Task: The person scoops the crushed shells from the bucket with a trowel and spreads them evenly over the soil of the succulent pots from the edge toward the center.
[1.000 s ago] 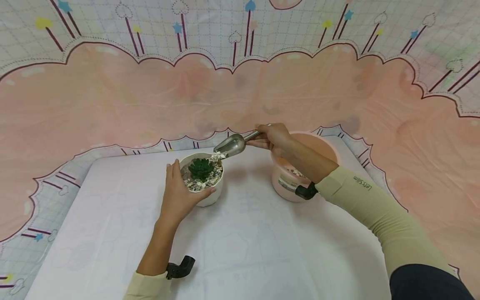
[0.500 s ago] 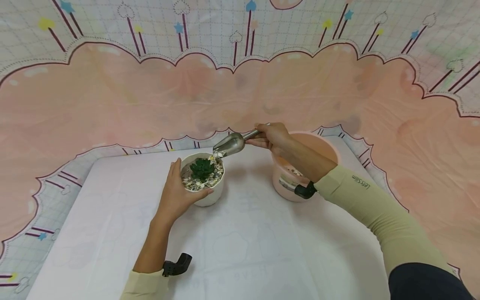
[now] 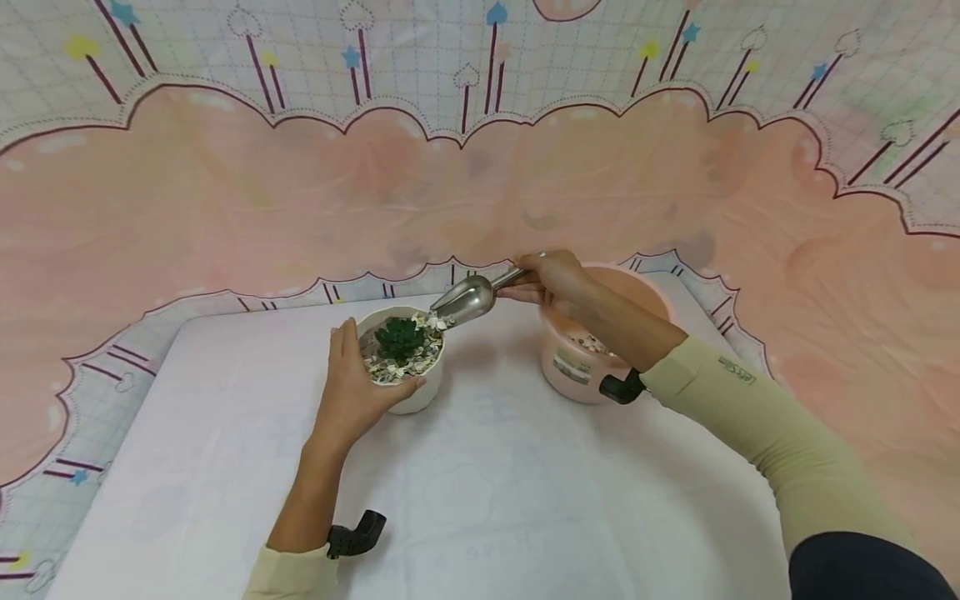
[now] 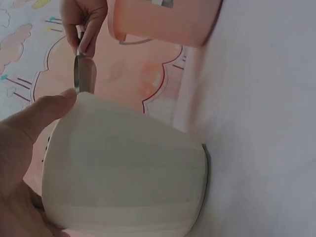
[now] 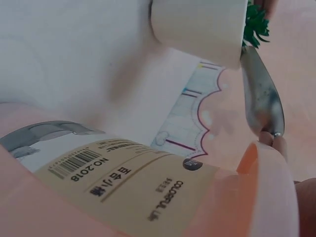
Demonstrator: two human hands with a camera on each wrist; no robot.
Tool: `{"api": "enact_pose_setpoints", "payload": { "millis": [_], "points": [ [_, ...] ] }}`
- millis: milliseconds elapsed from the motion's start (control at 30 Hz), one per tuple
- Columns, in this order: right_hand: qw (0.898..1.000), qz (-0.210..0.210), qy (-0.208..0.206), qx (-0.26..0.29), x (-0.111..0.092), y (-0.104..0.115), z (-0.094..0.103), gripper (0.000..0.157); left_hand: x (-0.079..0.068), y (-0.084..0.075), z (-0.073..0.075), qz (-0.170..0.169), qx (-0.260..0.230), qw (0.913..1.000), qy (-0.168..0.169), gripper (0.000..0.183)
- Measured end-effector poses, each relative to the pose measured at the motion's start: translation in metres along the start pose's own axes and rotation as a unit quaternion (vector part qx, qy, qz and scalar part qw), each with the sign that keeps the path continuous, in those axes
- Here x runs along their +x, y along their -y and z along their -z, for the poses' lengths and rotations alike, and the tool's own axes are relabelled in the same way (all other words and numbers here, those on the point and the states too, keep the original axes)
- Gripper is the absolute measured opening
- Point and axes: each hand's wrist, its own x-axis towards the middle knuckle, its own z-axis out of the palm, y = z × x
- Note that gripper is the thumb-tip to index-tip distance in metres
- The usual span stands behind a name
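A white flowerpot (image 3: 417, 398) stands on the table with a dark green succulent (image 3: 400, 340) among pale pebbles (image 3: 408, 369). My left hand (image 3: 358, 387) grips the pot's near left side, thumb along the front rim. In the left wrist view the thumb's tip is at the rim. My right hand (image 3: 553, 279) holds a metal scoop (image 3: 468, 300) by its handle, mouth tilted down over the pot's right rim. Pebbles lie at the scoop's lip. In the right wrist view the scoop's tip meets the rim beside the succulent.
Right of the pot stands a pink bucket (image 3: 573, 379) with a label and some pebbles inside, partly under the right forearm. A white cloth covers the table (image 3: 480, 500). Behind hangs a peach and white printed cloth (image 3: 390, 192).
The scoop has dipped slightly, bringing its lip closer to the pot's right rim, where pebbles gather. My left hand keeps its grip on the flowerpot.
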Motion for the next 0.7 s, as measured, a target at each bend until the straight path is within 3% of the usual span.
{"api": "enact_pose_setpoints", "payload": {
  "millis": [233,533,700],
  "points": [
    [1.0,0.008,0.003,-0.014,-0.003,-0.002,-0.001,0.017,-0.002,-0.004,-0.005,0.044,0.013,0.9989,-0.012,0.136],
    [1.0,0.024,0.0,0.002,0.0,-0.005,-0.004,0.018,0.004,0.009,0.002,-0.003,0.002,1.0,0.009,0.131],
    [1.0,0.024,-0.005,0.011,0.003,-0.005,-0.007,0.017,0.005,0.013,0.006,-0.008,-0.015,0.9994,0.031,0.129]
  ]
}}
